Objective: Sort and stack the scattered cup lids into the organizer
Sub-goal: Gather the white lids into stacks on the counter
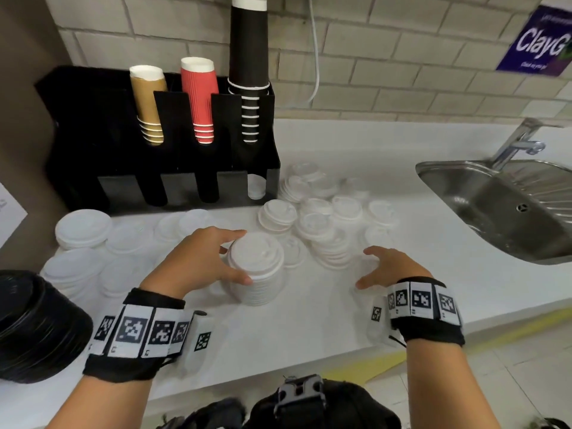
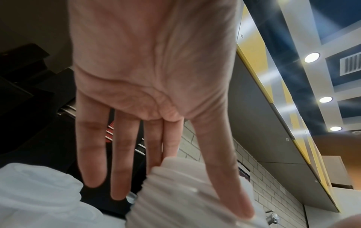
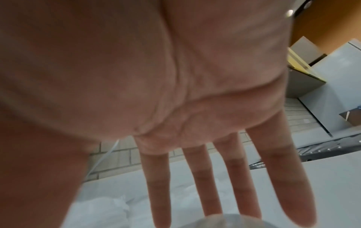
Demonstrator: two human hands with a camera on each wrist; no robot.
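Note:
A tall stack of white lids (image 1: 260,283) stands on the white counter (image 1: 309,320) in the middle of the head view. My left hand (image 1: 244,257) holds it, thumb on the near side and index finger behind the top. The left wrist view shows the thumb lying along this stack (image 2: 187,177) and the left hand (image 2: 181,205) with its other fingers straight. My right hand (image 1: 365,267) hovers open to the right, fingers spread, holding nothing. A heap of scattered white lids (image 1: 325,218) lies beyond it. The black organizer (image 1: 123,150) stands at the back left with a few lids (image 1: 256,187) in its lower right slot.
Tan, red and black paper cups (image 1: 198,97) fill the organizer's upper slots. Wider white lids (image 1: 83,227) lie to the left, with a stack of black lids (image 1: 31,326) at the near left edge. A steel sink (image 1: 495,205) with a faucet (image 1: 520,144) is at the right.

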